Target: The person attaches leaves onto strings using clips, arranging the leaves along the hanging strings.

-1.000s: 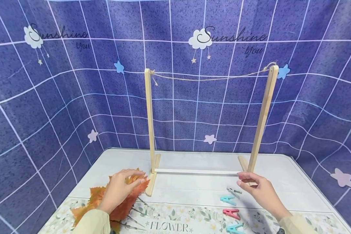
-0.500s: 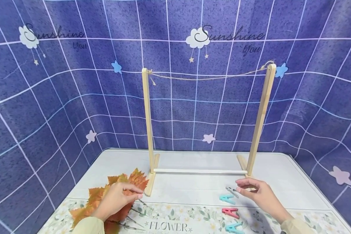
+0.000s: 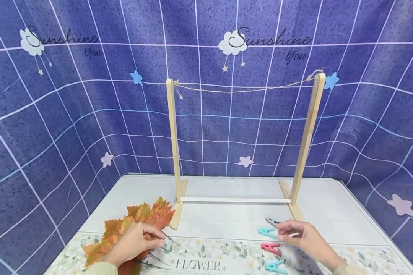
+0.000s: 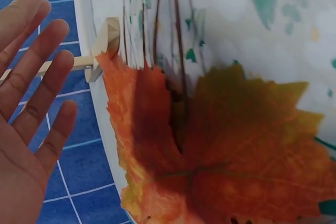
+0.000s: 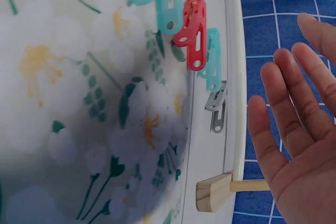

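Observation:
My left hand (image 3: 137,242) hovers over a pile of orange autumn leaves (image 3: 115,233) with thin dark stems, at the table's front left. In the left wrist view its fingers (image 4: 55,85) are relaxed beside a leaf (image 4: 236,166), holding nothing. On the right, my right hand (image 3: 306,240) is beside a column of clothespins: a grey one (image 3: 272,222), a turquoise one (image 3: 267,233), a red one (image 3: 270,249) and another turquoise one (image 3: 276,267). Its fingertips overlap the upper pins in the head view. The right wrist view shows that palm (image 5: 310,177) bare, fingers loosely extended.
A wooden frame stands behind the hands, with a left post (image 3: 174,141), a right post (image 3: 308,141) and a white crossbar (image 3: 234,200). Sagging twine (image 3: 234,91) joins the post tops. A flower-printed cloth (image 3: 206,252) covers the front of the white table (image 3: 223,225). Blue curtain (image 3: 234,133) surrounds it.
Both hands have drawn back toward the front edge, away from the feet of the frame. The right hand has come down beside the clothespins; leaves and pins lie as before.

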Tool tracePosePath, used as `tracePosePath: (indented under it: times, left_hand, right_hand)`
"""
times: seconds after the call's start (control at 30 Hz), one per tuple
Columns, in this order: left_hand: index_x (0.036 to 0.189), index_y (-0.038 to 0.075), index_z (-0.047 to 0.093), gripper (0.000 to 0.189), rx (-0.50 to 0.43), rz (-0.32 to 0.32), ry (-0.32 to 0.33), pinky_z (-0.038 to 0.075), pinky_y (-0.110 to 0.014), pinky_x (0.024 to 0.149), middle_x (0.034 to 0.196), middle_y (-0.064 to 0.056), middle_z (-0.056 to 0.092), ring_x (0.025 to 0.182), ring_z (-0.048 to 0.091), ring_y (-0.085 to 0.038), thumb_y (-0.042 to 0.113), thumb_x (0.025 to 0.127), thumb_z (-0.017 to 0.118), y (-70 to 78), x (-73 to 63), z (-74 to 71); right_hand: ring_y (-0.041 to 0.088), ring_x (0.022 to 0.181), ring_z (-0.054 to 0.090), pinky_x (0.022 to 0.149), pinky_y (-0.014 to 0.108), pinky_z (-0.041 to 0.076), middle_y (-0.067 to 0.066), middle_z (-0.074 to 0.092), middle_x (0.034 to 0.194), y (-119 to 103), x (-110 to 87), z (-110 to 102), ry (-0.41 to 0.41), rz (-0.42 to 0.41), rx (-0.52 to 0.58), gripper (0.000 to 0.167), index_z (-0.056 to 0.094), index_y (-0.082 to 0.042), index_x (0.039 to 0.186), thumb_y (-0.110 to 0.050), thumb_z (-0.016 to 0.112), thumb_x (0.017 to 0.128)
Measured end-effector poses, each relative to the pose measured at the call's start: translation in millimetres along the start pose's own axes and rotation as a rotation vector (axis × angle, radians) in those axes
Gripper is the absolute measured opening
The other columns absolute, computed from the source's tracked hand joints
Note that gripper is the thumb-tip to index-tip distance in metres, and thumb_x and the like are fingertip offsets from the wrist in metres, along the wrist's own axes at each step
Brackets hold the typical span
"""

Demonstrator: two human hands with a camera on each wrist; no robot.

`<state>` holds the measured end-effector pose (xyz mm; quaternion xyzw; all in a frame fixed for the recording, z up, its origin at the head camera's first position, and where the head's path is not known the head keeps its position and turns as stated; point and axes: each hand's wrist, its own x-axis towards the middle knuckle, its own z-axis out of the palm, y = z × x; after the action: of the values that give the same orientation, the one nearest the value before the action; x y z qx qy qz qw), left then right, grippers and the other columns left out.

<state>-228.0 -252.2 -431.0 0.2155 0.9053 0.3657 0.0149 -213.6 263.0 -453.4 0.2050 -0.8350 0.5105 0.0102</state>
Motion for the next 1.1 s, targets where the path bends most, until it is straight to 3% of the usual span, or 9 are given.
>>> tracePosePath:
  times: [0.3,0.57,0.87,1.1]
  left_hand:
    - [0.09,0.015,0.082,0.014,-0.01,0.031,-0.039,0.05,-0.023,0.063,0.088,0.01,0.074,0.073,0.061,0.001,0.025,0.082,0.085,-8.5,-7.8,4.8]
    - [0.087,0.016,0.081,0.01,-0.002,0.057,-0.101,0.05,-0.023,0.062,0.082,0.016,0.072,0.07,0.06,0.002,0.023,0.082,0.086,-11.6,-13.1,9.4]
    - [0.079,0.017,0.078,0.01,-0.022,0.106,-0.199,0.051,-0.022,0.06,0.077,0.018,0.069,0.068,0.058,0.005,0.018,0.076,0.088,-22.0,-15.1,11.5]
    - [0.079,0.016,0.078,0.01,-0.032,0.053,-0.243,0.052,-0.022,0.061,0.075,0.016,0.069,0.068,0.06,0.003,0.012,0.076,0.088,-22.0,-18.8,10.1]
  right_hand:
    - [0.004,0.087,0.065,0.073,0.028,0.056,-0.01,0.07,0.093,8,-8.7,1,-0.067,0.007,0.029,0.025,0.07,0.007,0.112,-0.008,0.073,0.093]
    - [0.006,0.088,0.064,0.072,0.027,0.055,0.002,0.071,0.095,17,-15.3,2,-0.167,0.02,0.138,0.023,0.068,0.009,0.113,-0.005,0.068,0.095]
    - [0.008,0.089,0.066,0.075,0.025,0.054,0.005,0.073,0.097,26,-17.5,3,-0.295,0.009,0.22,0.022,0.067,0.012,0.112,-0.001,0.067,0.094]
    - [0.006,0.087,0.066,0.075,0.024,0.054,0.004,0.073,0.099,29,-19.8,5,-0.348,0.003,0.234,0.021,0.067,0.011,0.111,-0.001,0.068,0.094]
